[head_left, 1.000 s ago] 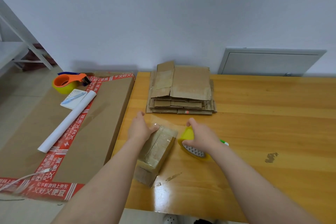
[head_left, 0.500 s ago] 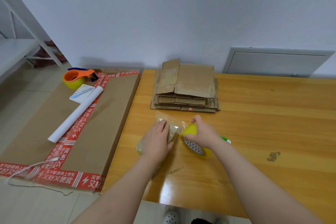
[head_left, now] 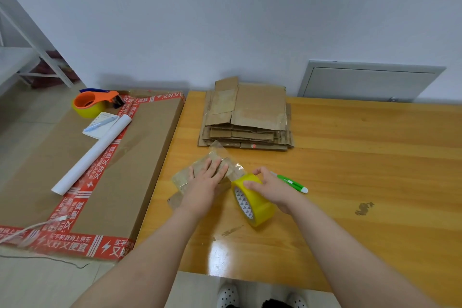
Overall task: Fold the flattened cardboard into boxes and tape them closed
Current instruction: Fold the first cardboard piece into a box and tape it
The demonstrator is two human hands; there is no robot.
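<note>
A small folded cardboard box (head_left: 182, 179), shiny with clear tape, lies on the wooden table (head_left: 350, 157) near its left edge. My left hand (head_left: 206, 181) presses flat on top of the box, fingers spread, hiding most of it. My right hand (head_left: 271, 189) grips a yellow tape roll (head_left: 252, 201) just right of the box. A clear strip of tape (head_left: 235, 169) runs from the roll over the box and sticks up at its far end. A stack of flattened cardboard (head_left: 247, 117) sits behind the box, toward the wall.
A green and white utility knife (head_left: 293, 182) lies right of my right hand. To the left, a large flat carton (head_left: 82, 182) with red printed tape carries an orange tape dispenser (head_left: 93, 102), a white paper roll (head_left: 92, 155), a notepad and a white cable. White shoes show below the table's front edge.
My left hand moved from the box's far end onto its top and now presses it flat. My right hand pulled the roll slightly right and toward me, drawing out tape.
</note>
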